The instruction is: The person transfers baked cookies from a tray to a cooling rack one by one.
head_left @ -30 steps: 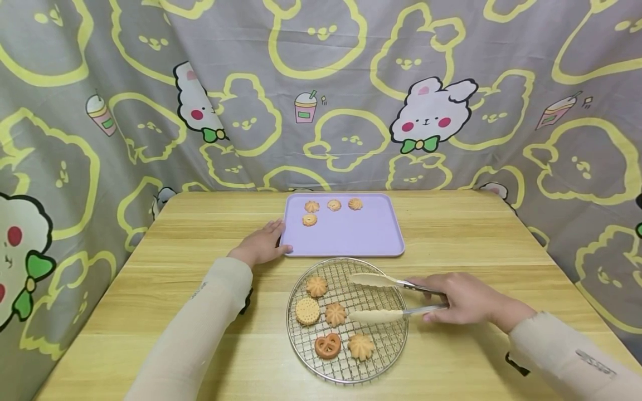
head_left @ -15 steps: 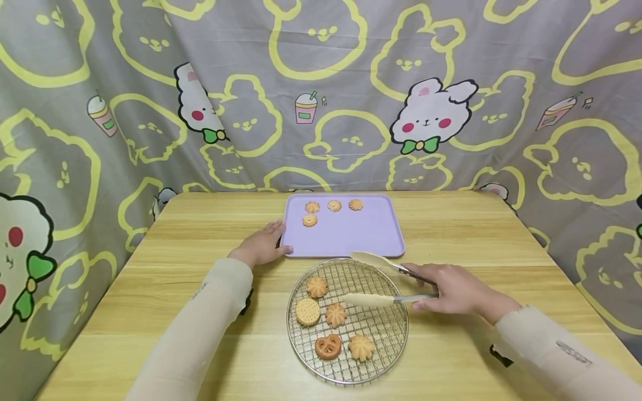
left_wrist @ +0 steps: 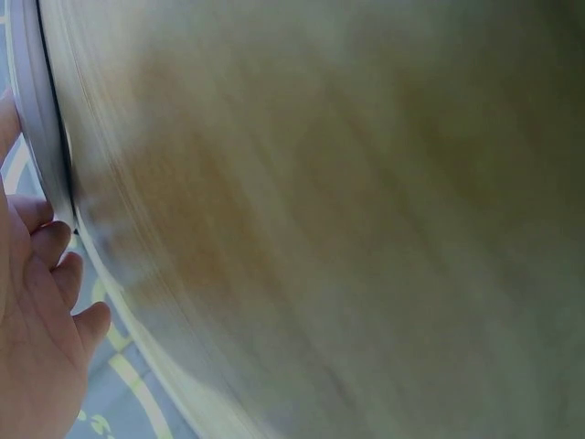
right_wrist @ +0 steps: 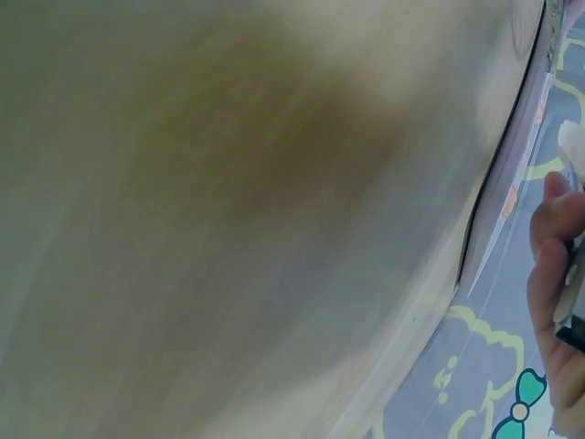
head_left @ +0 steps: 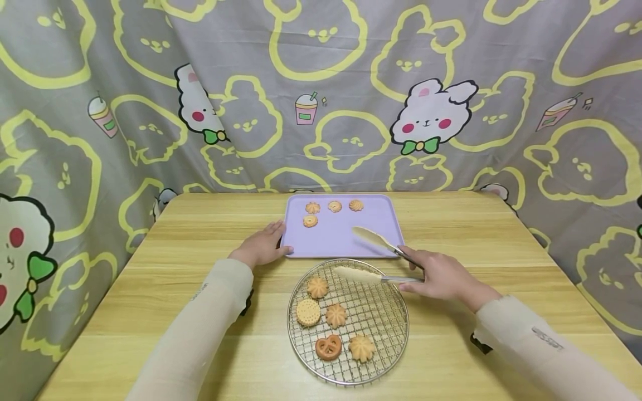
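Note:
In the head view my left hand point(head_left: 261, 244) rests at the left edge of the lilac tray point(head_left: 351, 239), with the thumb at the near corner. Loosely spread fingers point(left_wrist: 69, 274) lie beside the tray's rim in the left wrist view. My right hand point(head_left: 441, 274) holds metal tongs point(head_left: 402, 279) with cream tips, spread apart with nothing between them. One tip hangs over the tray, the other over the round wire rack point(head_left: 383, 328). On the rack lie a pretzel-shaped cookie point(head_left: 328, 347), a round dotted biscuit point(head_left: 308, 313) and several flower-shaped cookies point(head_left: 361, 348).
Several small cookies point(head_left: 334, 206) sit toward the back left of the tray. Tray and rack stand close together on the wooden table point(head_left: 466, 234). A patterned curtain point(head_left: 346, 67) hangs behind the table and along its sides.
My right hand has moved forward and left with the spread tongs, bringing one tip from above the rack to above the tray. My left hand and the cookies have stayed in place.

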Demonstrator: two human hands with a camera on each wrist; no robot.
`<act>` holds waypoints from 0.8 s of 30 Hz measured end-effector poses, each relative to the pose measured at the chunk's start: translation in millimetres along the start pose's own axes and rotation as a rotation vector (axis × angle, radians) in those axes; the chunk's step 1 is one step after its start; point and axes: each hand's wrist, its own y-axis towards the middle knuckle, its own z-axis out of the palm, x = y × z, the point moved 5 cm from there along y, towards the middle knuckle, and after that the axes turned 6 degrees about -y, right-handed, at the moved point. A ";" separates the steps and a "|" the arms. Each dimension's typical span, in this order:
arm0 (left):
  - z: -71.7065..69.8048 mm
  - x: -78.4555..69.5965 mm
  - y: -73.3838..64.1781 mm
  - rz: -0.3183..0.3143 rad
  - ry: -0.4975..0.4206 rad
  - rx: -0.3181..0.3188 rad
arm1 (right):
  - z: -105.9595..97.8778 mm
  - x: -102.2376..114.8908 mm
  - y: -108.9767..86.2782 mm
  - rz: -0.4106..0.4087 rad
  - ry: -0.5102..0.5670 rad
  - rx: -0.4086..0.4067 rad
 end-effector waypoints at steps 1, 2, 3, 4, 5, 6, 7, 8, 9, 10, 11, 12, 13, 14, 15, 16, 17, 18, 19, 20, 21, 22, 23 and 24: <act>0.2 0.3 0.2 0.002 0.001 -0.001 | 0.7 -0.3 1.7 0.010 0.001 0.003; 0.4 0.6 0.4 0.005 0.003 -0.001 | 1.6 -0.8 3.4 0.024 0.002 0.009; 0.7 0.9 0.7 0.005 0.003 -0.001 | 2.4 -1.2 4.9 0.035 0.002 0.013; 0.9 1.3 1.0 0.008 0.004 -0.002 | 3.0 -1.5 6.4 0.047 0.007 0.016; 1.1 1.4 1.4 0.010 0.005 -0.001 | 3.6 -2.0 8.0 0.058 0.012 0.018; 1.3 1.6 1.7 0.011 0.005 0.000 | 3.9 -2.4 9.6 0.067 0.011 0.018; 1.3 1.6 1.7 0.012 0.005 0.000 | 4.1 -2.8 11.2 0.077 0.014 0.017; 1.4 1.7 1.6 0.010 0.005 0.002 | 4.2 -3.2 13.0 0.084 0.014 0.015; 1.4 1.7 1.6 0.008 0.005 0.003 | 4.1 -3.7 14.9 0.091 0.014 0.011; 1.4 1.6 1.5 0.008 0.004 0.003 | 3.7 -4.1 16.9 0.100 0.015 0.006; 1.4 1.6 1.2 0.004 0.007 0.004 | 3.4 -4.6 18.8 0.110 0.016 0.004; 1.2 1.3 1.0 0.007 0.006 0.002 | 2.9 -5.0 20.7 0.119 0.015 0.000; 0.8 1.1 0.7 0.008 0.005 -0.001 | 2.4 -5.5 22.7 0.130 0.018 -0.001; 0.5 0.8 0.4 0.010 0.004 -0.003 | 1.8 -5.9 24.7 0.139 0.015 -0.004; 0.1 0.5 0.2 0.012 0.003 -0.006 | 1.1 -6.4 26.7 0.150 0.017 -0.005; -0.2 0.2 0.0 0.014 0.003 -0.008 | 0.5 -6.9 28.8 0.159 0.016 -0.006; -0.6 -0.1 -0.4 0.016 0.002 -0.010 | 0.0 -7.6 30.8 0.168 0.018 -0.005; -0.9 -0.3 -0.7 0.020 0.000 -0.011 | -0.4 -8.3 33.0 0.177 0.018 -0.002; -1.0 -0.5 -1.0 0.020 0.000 -0.011 | -0.8 -9.1 35.0 0.186 0.020 0.001; -0.9 -0.4 -1.0 0.018 0.002 -0.008 | -1.2 -9.7 37.3 0.192 0.018 0.002; -0.7 -0.3 -1.0 0.015 0.002 -0.005 | -1.5 -10.3 39.4 0.198 0.019 0.007; -0.6 -0.2 -0.9 0.014 0.002 -0.003 | -1.8 -11.0 41.6 0.205 0.017 0.011; -0.3 -0.1 -0.6 0.012 0.003 -0.001 | -2.1 -11.4 43.7 0.211 0.017 0.014; -0.1 0.1 -0.3 0.009 0.003 0.001 | -2.4 -11.9 45.6 0.217 0.014 0.018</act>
